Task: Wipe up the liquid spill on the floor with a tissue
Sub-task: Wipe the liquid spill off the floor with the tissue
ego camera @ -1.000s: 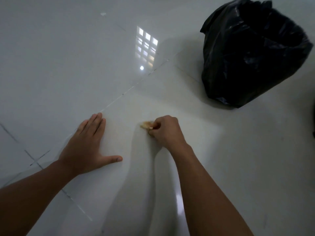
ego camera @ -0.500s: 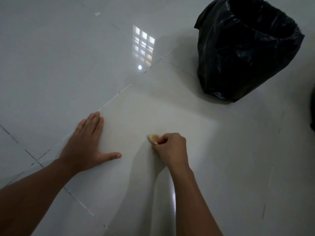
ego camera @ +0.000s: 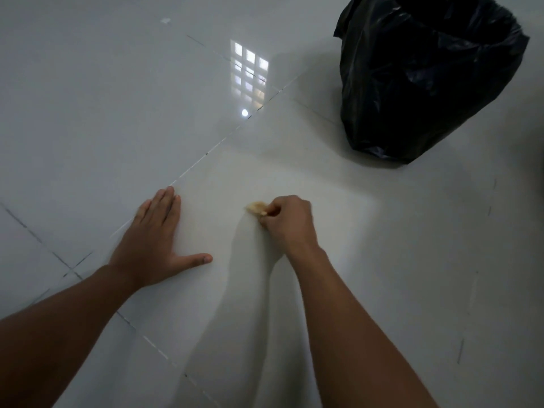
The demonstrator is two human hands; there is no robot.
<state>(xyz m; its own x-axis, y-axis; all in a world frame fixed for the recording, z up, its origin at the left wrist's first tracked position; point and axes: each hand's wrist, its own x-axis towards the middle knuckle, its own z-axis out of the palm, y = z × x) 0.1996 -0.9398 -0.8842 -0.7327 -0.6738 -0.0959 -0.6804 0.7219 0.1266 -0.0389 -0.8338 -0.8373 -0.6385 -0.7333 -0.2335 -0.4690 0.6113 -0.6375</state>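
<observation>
Right hand (ego camera: 287,223) clenches the yellowed tissue (ego camera: 255,208) against the floor (ego camera: 382,260) at centre — wiping grip. Left hand (ego camera: 153,245), at nine o'clock, lies flat — evidently bracing. No spill discernible.

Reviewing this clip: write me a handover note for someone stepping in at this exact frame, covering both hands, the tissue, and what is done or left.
Left hand: flat on the floor tile, fingers straight, thumb spread, bracing.
Right hand: fingers curled round a small wadded tissue, yellowish and apparently stained, held at the floor.
Black bin bag: stands open, further away on the right.
Done: the tissue looks soiled, so some wiping has apparently happened.
Left: I cannot make out any liquid on the glossy tile, so check it up close, wipe any remainder, then probably drop the tissue in the bag.
</observation>
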